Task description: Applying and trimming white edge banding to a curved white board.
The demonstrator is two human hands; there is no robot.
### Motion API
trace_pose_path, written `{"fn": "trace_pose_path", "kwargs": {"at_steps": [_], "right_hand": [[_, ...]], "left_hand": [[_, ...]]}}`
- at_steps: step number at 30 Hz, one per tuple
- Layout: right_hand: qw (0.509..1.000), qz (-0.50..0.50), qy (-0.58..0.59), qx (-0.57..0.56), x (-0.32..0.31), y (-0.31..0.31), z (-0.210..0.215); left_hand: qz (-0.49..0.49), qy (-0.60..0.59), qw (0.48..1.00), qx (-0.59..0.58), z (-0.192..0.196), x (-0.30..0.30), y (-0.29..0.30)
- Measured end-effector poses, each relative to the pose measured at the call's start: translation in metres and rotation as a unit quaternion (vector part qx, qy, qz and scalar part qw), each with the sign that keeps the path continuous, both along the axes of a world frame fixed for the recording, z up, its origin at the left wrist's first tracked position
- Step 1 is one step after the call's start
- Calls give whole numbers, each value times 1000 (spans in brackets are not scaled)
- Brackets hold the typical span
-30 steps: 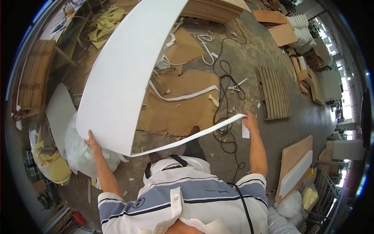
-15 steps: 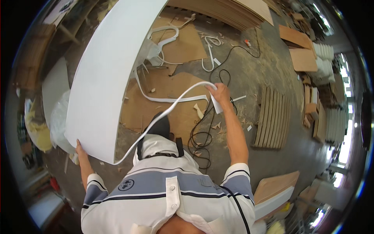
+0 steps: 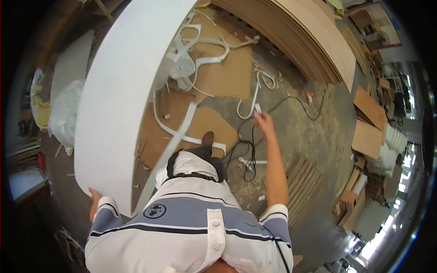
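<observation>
A long white panel (image 3: 116, 109) with a rounded corner slants away from me on the left. My left hand (image 3: 94, 199) grips its near left edge, fingertips on the rim. From the panel's near right corner a flat white strip (image 3: 175, 136) runs up over the floor, its far end lying apart from my hands. My right hand (image 3: 264, 123) is held out over the floor, with curled fingers; whether anything small is in them I cannot make out. Just past the fingertips a small white scrap (image 3: 258, 108) shows.
Brown cardboard sheets (image 3: 223, 68) and curled white offcuts (image 3: 214, 59) lie on the floor. A black cable (image 3: 248, 148) is tangled near my feet. Beyond stands a stack of wooden boards (image 3: 291, 43); a slatted pallet (image 3: 296, 191) lies at right, clear plastic wrap (image 3: 66, 113) at left.
My right hand has let go of the white strip, which now lies straighter and further left. My left hand still holds the panel edge. The whole view has shifted.
</observation>
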State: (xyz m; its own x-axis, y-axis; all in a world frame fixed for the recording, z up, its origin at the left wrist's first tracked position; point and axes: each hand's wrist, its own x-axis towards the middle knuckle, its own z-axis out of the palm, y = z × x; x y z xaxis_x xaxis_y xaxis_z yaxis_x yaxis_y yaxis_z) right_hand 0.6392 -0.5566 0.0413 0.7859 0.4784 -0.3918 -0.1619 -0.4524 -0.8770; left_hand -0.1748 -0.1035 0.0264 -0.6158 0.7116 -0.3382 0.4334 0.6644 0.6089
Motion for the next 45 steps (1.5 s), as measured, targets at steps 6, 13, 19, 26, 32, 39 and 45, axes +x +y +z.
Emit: {"fn": "trace_pose_path", "kwargs": {"at_steps": [6,13,19,26,32,39,45], "right_hand": [[935,-174,255,-175,7,-182,-119],[892,49,220,-391,116,-154,-95],[945,95,173,-262,389,-47,-148],[976,149,-65,-147,648,193,-113],[955,270,74,-96,708,347,-122],[873,379,183,-247,707,512,-100],[865,438,57,-237,707,702,-94]], "left_hand": [[38,120,992,24,27,184,-99],[96,263,959,-35,-11,277,-167],[124,367,911,-142,-13,456,-166],[-31,389,916,-92,16,700,-55],[-101,356,928,50,16,805,47],[-6,373,928,-19,36,880,142],[25,414,903,-113,31,901,177]]}}
